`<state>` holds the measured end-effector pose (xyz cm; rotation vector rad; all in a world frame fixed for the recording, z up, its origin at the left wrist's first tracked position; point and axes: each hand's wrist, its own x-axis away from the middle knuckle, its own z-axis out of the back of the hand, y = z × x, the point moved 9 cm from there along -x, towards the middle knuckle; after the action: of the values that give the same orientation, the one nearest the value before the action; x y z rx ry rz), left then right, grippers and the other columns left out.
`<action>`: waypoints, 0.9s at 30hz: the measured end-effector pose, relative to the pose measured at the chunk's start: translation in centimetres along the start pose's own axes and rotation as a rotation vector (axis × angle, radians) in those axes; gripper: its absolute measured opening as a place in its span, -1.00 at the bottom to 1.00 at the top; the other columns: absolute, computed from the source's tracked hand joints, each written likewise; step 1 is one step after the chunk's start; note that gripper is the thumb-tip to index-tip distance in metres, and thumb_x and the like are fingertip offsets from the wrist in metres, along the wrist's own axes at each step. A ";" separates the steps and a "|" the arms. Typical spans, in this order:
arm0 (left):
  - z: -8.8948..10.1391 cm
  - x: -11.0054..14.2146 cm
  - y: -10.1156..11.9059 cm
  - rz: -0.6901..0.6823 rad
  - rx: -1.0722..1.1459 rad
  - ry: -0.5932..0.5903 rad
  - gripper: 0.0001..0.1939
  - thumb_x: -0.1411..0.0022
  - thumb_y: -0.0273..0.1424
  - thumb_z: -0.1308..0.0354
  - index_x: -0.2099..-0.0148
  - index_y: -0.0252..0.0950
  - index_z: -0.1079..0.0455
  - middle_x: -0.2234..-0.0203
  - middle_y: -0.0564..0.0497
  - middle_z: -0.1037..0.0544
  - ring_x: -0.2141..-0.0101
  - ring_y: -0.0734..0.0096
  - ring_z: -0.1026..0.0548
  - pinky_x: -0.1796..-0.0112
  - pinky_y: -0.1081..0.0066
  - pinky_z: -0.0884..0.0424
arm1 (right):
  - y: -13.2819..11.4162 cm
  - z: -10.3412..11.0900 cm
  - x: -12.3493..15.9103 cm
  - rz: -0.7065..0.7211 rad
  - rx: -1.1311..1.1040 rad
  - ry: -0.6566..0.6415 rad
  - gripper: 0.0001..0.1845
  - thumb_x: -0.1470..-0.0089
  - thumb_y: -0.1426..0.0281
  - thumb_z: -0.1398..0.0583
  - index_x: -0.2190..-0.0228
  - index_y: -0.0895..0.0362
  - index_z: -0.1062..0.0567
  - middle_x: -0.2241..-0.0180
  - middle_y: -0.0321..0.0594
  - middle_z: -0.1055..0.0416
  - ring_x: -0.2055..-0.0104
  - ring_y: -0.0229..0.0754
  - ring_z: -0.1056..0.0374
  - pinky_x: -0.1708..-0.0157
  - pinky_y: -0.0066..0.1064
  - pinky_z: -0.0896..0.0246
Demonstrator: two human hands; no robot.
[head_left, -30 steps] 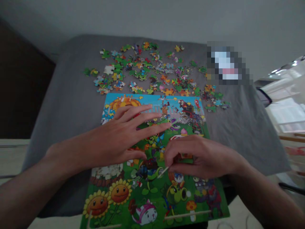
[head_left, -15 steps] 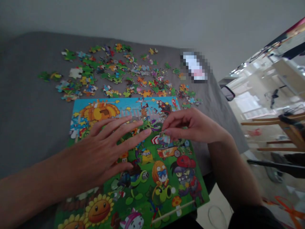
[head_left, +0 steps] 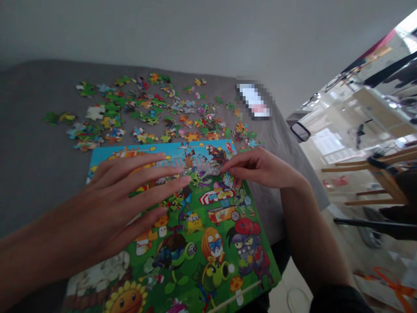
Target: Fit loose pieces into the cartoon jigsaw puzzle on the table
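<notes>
Head view: puzzle board at the desk's near edge; loose pieces scattered towards the far edge.
Left hand: fingers spread wide over the board's left part; touching or not, I can't tell.
Right hand: thumb and forefinger drawn narrow by the board's upper right; can't tell if they pinch a piece.
Fingertip work: close handling at one small spot, I'd judge; the next move calls for a light, exact touch.
Board's look: bright cartoon print, blue above green.
</notes>
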<state>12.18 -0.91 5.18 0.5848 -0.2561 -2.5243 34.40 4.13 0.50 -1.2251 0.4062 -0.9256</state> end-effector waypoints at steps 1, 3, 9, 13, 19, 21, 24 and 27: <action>0.0 0.1 -0.1 0.005 0.002 0.000 -0.55 -0.56 -0.28 -0.02 -0.41 0.07 -0.20 -0.26 0.17 -0.41 -0.34 0.26 -0.20 -0.36 0.23 -0.01 | -0.1 -0.1 -0.1 0.013 0.008 -0.009 -0.77 -0.26 0.34 -0.24 0.12 0.15 -0.65 0.38 -0.28 -0.59 0.40 -0.34 -0.48 0.43 -0.53 -0.34; -0.2 0.2 -0.1 -0.001 -0.016 -0.007 -0.57 -0.56 -0.30 0.00 -0.40 0.07 -0.23 -0.26 0.17 -0.41 -0.34 0.24 -0.21 -0.35 0.21 -0.03 | -0.2 -0.4 -0.2 0.025 0.001 -0.022 -0.78 -0.23 0.36 -0.27 0.13 0.16 -0.65 0.38 -0.28 -0.59 0.39 -0.34 -0.48 0.41 -0.53 -0.34; -0.4 0.2 -0.2 0.002 -0.059 -0.058 -0.50 -0.48 -0.44 0.04 -0.37 0.07 -0.26 -0.29 0.24 -0.39 -0.33 0.15 -0.25 -0.35 0.13 -0.12 | 0.3 -0.9 -0.2 -0.033 -0.092 -0.064 -0.80 -0.19 0.34 -0.31 0.16 0.15 -0.63 0.38 -0.29 -0.61 0.38 -0.32 -0.53 0.37 -0.49 -0.43; -0.6 0.1 -0.2 0.014 -0.078 -0.108 -0.50 -0.48 -0.43 0.02 -0.36 0.10 -0.25 -0.25 0.20 -0.43 -0.33 0.11 -0.27 -0.33 0.06 -0.18 | 0.5 -0.8 -0.3 -0.028 -0.106 -0.052 -0.81 -0.18 0.33 -0.32 0.18 0.15 -0.63 0.40 -0.29 -0.61 0.37 -0.31 -0.54 0.34 -0.47 -0.46; -1.0 0.1 -0.8 0.010 -0.086 -0.140 -0.54 -0.50 -0.41 0.05 -0.35 0.03 -0.27 -0.29 0.19 -0.39 -0.34 0.14 -0.22 -0.34 0.00 -0.12 | 0.4 -0.8 -0.3 -0.022 -0.116 -0.051 -0.84 -0.14 0.32 -0.36 0.25 0.14 -0.63 0.42 -0.29 -0.60 0.38 -0.29 -0.54 0.36 -0.46 -0.45; -1.3 0.1 -0.9 -0.006 -0.093 -0.163 -0.55 -0.50 -0.39 0.03 -0.36 0.00 -0.26 -0.29 0.14 -0.40 -0.34 0.14 -0.22 -0.34 0.00 -0.11 | 0.4 -0.6 -0.1 -0.027 -0.116 -0.041 -0.82 -0.13 0.30 -0.36 0.26 0.15 -0.63 0.44 -0.29 -0.59 0.40 -0.28 -0.53 0.37 -0.44 -0.45; -1.5 0.2 -1.2 -0.014 -0.108 -0.161 -0.57 -0.51 -0.38 0.02 -0.35 -0.01 -0.29 -0.29 0.09 -0.41 -0.34 0.12 -0.23 -0.35 0.02 -0.08 | 0.3 1.1 0.3 -0.010 -0.108 0.074 -0.77 -0.13 0.25 -0.37 0.25 0.15 -0.64 0.44 -0.26 -0.58 0.42 -0.26 -0.51 0.41 -0.41 -0.44; -1.6 0.2 -1.2 -0.018 -0.107 -0.147 -0.57 -0.51 -0.37 0.02 -0.35 0.03 -0.28 -0.28 0.12 -0.42 -0.34 0.14 -0.23 -0.35 0.06 -0.07 | 0.2 4.3 1.1 0.041 -0.029 0.335 -0.73 -0.13 0.19 -0.38 0.24 0.13 -0.63 0.46 -0.28 -0.56 0.48 -0.27 -0.45 0.49 -0.40 -0.37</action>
<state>12.16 -0.10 3.36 0.3627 -0.1678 -2.5836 38.13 5.93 1.97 -1.0845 0.7098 -1.0954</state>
